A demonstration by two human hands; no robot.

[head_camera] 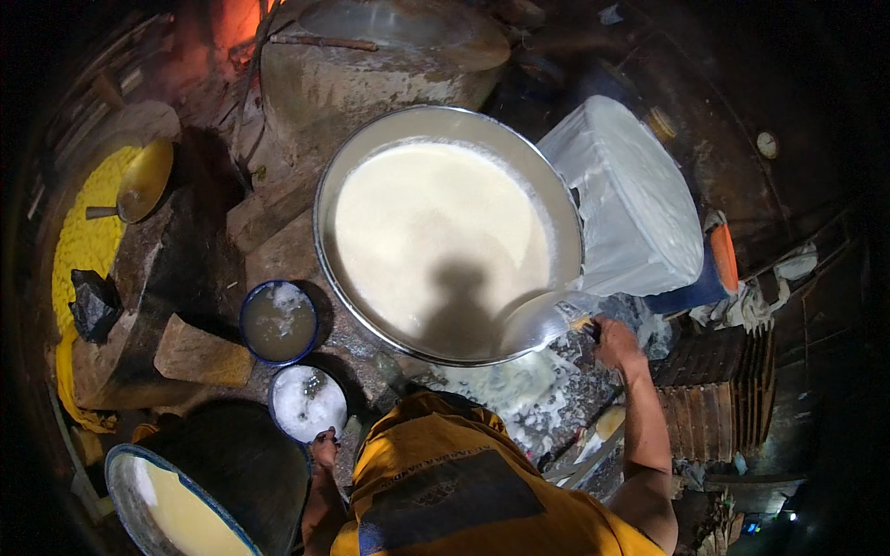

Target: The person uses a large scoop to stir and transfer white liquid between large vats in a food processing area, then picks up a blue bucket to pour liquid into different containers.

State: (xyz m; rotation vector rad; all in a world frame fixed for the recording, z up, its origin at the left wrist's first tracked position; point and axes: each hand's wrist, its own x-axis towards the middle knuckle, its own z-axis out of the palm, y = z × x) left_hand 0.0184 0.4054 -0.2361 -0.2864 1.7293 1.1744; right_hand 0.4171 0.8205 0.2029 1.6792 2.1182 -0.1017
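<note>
My right hand grips the short handle of a wide, shallow metal scoop at the near right rim of a large round metal vat. The scoop's bowl overlaps that rim. Pale cream liquid fills much of the vat, and a shadow of a head and shoulders falls across it. At lower left, my left hand holds the near rim of a small blue-rimmed bucket with white foam on top. Just beyond it stands another blue-rimmed bucket holding murky liquid and some foam.
A white cloth-covered tub adjoins the vat, with slatted wooden racks below. A large vessel of pale yellow liquid stands lower left. Leftward, a metal pan rests by a yellow mass. Fire glows upper left. White spill wets the floor.
</note>
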